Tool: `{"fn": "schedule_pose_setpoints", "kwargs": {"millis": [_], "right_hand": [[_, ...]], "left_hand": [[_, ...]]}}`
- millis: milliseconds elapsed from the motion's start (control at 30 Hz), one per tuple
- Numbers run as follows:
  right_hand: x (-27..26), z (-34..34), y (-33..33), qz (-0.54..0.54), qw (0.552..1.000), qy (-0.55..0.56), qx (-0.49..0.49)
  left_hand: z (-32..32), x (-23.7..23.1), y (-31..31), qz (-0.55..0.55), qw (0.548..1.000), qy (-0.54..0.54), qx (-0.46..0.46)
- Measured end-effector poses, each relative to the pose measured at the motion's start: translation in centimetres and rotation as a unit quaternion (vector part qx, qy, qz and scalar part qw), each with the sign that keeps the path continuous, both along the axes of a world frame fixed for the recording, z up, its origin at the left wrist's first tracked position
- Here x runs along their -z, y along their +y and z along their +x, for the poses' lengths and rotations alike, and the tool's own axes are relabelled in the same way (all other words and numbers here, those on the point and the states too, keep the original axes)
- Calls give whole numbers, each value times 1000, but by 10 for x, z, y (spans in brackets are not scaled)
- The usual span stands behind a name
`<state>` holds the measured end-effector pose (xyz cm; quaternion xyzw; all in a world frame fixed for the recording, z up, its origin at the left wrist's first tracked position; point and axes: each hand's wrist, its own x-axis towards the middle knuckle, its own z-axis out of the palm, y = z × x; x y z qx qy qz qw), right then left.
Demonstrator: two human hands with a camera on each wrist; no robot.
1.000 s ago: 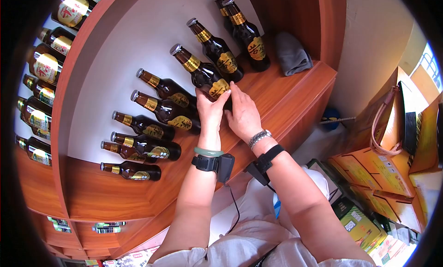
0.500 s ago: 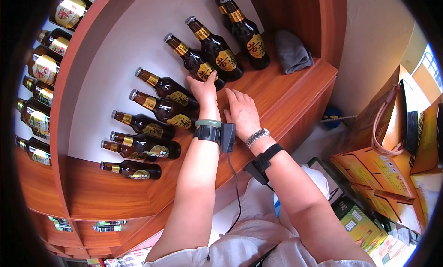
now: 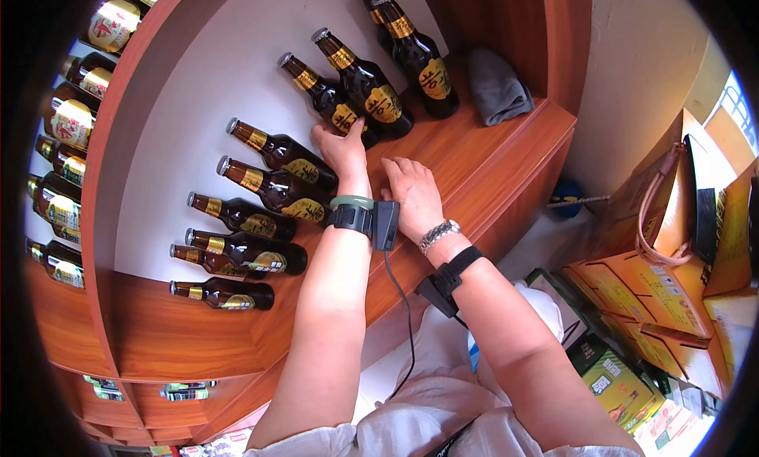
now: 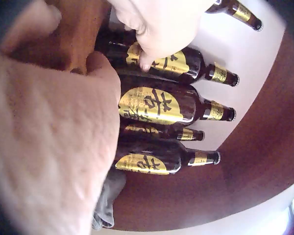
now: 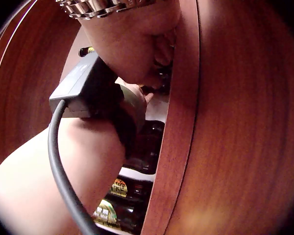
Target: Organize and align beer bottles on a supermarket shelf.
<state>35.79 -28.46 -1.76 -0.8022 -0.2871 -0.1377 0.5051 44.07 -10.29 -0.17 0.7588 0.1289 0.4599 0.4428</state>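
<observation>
My left hand holds a brown beer bottle low on its body. In the left wrist view the thumb lies across the gold label of this beer bottle. The bottle stands on the wooden shelf, close beside another gold-labelled bottle. My right hand hovers near the shelf's front edge, its fingers loosely bent and holding nothing. It fills the left side of the left wrist view as a blurred shape. Behind the left hand stand two further bottles, partly hidden by the arm.
Two bottles and a grey cloth occupy the shelf's right end. Several smaller bottles line the left end. A partition divides off another bottle-filled compartment. Cartons stand at the lower right, and a cable hangs from my left wrist.
The held bottle has moved back and left, up beside its neighbour. Both my hands held it at first; the right hand has since let go and drawn back slightly.
</observation>
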Motion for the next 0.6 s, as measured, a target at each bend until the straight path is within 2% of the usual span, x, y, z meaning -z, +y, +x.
{"fn": "schedule_pose_setpoints", "kwargs": {"millis": [67, 167, 267, 367, 433, 500, 600], "right_hand": [[-1, -1, -1, -17, 1000, 0, -6], [-1, -1, -1, -24, 1000, -1, -6], [4, 0, 4, 11, 998, -58, 31], [3, -1, 5, 3, 998, -59, 35], [5, -1, 6, -6, 998, -60, 29], [6, -1, 7, -11, 998, -61, 26], [6, 0, 6, -16, 998, -59, 25]], "left_hand": [[-8, -4, -7, -64, 997, -1, 38], [-19, -12, -22, -77, 997, 10, 27], [-31, -30, -43, 75, 988, -10, -134], [-39, -62, -67, 152, 979, -129, -40], [-32, -85, -76, 173, 975, -139, 21], [-13, -103, -74, 149, 977, -146, 53], [13, -122, -71, 27, 979, -113, 170]]}}
